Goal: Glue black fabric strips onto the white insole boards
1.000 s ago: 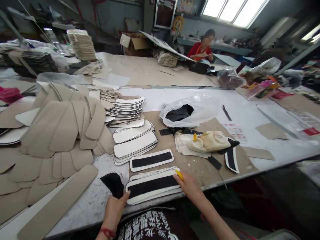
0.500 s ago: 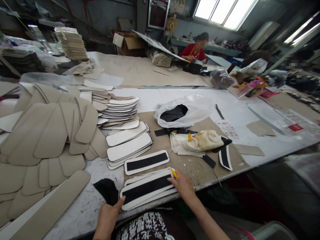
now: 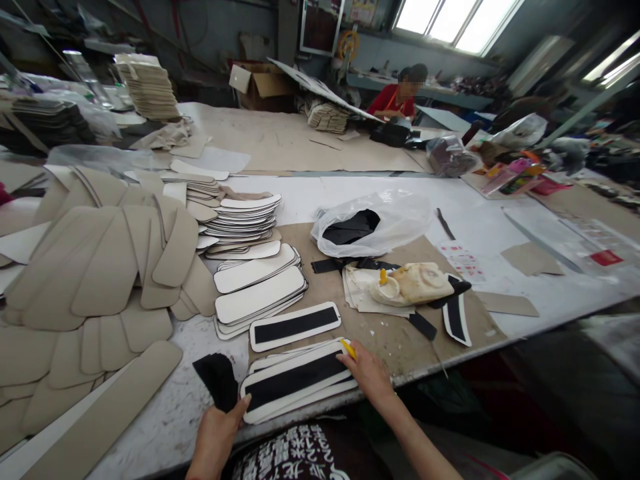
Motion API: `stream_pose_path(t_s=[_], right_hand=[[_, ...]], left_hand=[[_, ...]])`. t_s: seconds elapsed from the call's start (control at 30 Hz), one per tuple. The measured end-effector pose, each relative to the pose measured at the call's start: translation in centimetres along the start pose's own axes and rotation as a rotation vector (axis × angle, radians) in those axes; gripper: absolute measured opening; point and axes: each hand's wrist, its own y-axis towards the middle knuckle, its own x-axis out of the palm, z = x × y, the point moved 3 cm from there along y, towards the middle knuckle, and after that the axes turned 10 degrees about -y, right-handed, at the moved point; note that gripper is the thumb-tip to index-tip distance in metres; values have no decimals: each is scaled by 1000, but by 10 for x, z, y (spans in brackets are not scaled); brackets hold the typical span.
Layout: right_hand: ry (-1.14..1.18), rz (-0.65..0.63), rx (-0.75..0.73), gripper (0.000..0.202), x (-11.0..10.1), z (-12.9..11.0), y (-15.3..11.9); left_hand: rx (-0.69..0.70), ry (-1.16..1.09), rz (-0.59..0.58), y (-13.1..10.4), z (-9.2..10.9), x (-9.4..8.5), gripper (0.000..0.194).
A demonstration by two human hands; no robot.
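Note:
My left hand (image 3: 217, 427) is closed around a bundle of black fabric strips (image 3: 220, 380) that fans up above it. Its thumb presses the left end of a white rounded panel (image 3: 253, 415). Along that panel lies a black strip (image 3: 300, 380). My right hand (image 3: 371, 375) is at the panel's right end, fingertips on the strip, with a small yellow tool (image 3: 349, 349) in its grip; what kind of tool is hidden. More white panels lie under this one. Just behind lies another white panel (image 3: 257, 342) bearing a black strip.
Stacked white panels (image 3: 260, 293) and a large heap of beige panels (image 3: 100, 267) are on the left. Behind the work lie a plastic bag (image 3: 400, 213) with black pieces and a stained cream container (image 3: 420, 283). A person in red (image 3: 390, 100) sits across the table.
The whole view has shifted slightly. Both hands stay at the two ends of the panel, and the black bundle in my left hand tilts a little differently.

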Motion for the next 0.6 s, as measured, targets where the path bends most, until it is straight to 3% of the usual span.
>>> stream_pose_path(t_s=[0.4, 0.6], right_hand=[[-43, -16, -38, 32, 8, 1, 4], [29, 51, -67, 26, 8, 5, 5]], left_hand=[[72, -72, 4, 5, -10, 5, 38], [80, -126, 15, 1, -8, 5, 36]])
